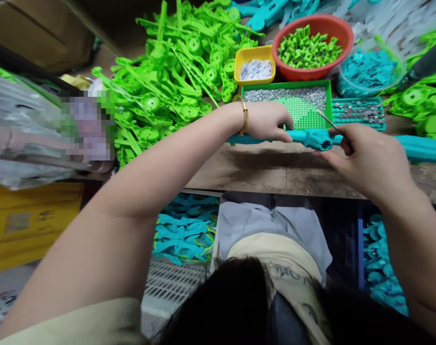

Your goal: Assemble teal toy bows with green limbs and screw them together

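Note:
Across the front of the bench lies a long teal plastic part (318,139) with a round hole near its middle. My left hand (266,120), a gold bangle at its wrist, is closed around the left portion of this part. From the right, my right hand (371,160) is closed on a thin metal tool (326,120) that slants up and left from the fingers; its exact kind is unclear. My right thumb reaches toward the teal part's underside. Just behind both hands sits a green tray (331,93) with small silvery metal pieces and a perforated floor.
Behind are a yellow tray (237,67), a red bowl (348,43) of green pieces, a clear tub of teal pieces (369,69) and a teal tray of metal discs (361,112). Green plastic parts (189,72) heap up at left. Below the bench edge (239,172) are crates.

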